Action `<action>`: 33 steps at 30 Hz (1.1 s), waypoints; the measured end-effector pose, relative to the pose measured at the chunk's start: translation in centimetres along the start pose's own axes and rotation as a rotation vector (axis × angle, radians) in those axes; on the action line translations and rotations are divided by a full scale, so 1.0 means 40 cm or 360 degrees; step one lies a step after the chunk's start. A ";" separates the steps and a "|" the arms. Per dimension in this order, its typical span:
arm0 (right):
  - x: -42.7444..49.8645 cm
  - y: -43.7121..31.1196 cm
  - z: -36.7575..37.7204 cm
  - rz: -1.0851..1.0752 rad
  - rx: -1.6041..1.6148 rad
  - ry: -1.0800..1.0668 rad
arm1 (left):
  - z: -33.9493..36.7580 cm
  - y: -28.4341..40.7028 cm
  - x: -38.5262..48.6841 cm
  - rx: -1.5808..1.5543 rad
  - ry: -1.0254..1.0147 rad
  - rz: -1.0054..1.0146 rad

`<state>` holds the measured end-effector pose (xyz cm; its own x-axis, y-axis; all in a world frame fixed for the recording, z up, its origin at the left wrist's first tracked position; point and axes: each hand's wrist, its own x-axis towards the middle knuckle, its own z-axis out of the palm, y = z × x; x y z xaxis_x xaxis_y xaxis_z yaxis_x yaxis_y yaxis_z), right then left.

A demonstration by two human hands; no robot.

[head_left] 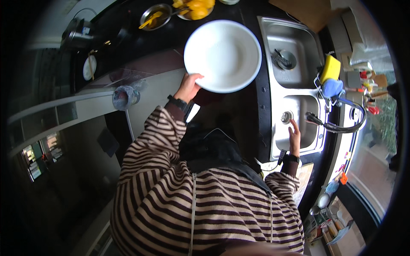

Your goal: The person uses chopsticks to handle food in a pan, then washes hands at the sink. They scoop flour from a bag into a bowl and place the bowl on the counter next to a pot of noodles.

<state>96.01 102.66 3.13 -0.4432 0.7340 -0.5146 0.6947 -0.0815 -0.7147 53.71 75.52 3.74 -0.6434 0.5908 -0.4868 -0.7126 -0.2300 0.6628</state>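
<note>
A large white bowl with nothing in it is gripped at its near left rim by my left hand. The thumb lies over the inside edge, and the other fingers are hidden beneath. The bowl is tilted so that its inside faces me, in front of the dark counter. My right hand hangs over the near basin of a steel double sink, fingers apart and holding nothing. Its fingertips appear close to the drain strainer; whether they touch it I cannot tell. The black faucet spout points over the same basin.
In the far basin sits a small metal bowl with a dark utensil. A yellow sponge and a blue cloth rest on a rack behind the sink. Orange-yellow food and a steel pan stand on the far counter.
</note>
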 end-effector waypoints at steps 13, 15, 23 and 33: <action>-0.008 -0.532 0.643 -0.0620 0.0605 -0.0517 | -0.622 0.063 -0.463 0.0094 0.0356 0.0009; 0.052 -0.594 0.828 -0.0506 0.0643 -0.0872 | -0.698 0.081 -0.538 0.0057 0.0562 0.0021; 0.361 -0.690 1.392 0.0278 0.1489 -0.0972 | -0.838 0.078 -0.789 0.0194 0.1039 0.0211; 0.462 -0.650 1.556 0.0407 0.1889 -0.0825 | -0.791 0.028 -0.874 -0.0521 0.1289 0.0332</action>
<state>34.47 76.37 -17.29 -0.7232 0.2898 -0.6269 -0.0073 -0.9109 -0.4126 66.56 30.16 3.48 -0.6803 -0.1858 -0.7090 -0.5235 -0.5537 0.6475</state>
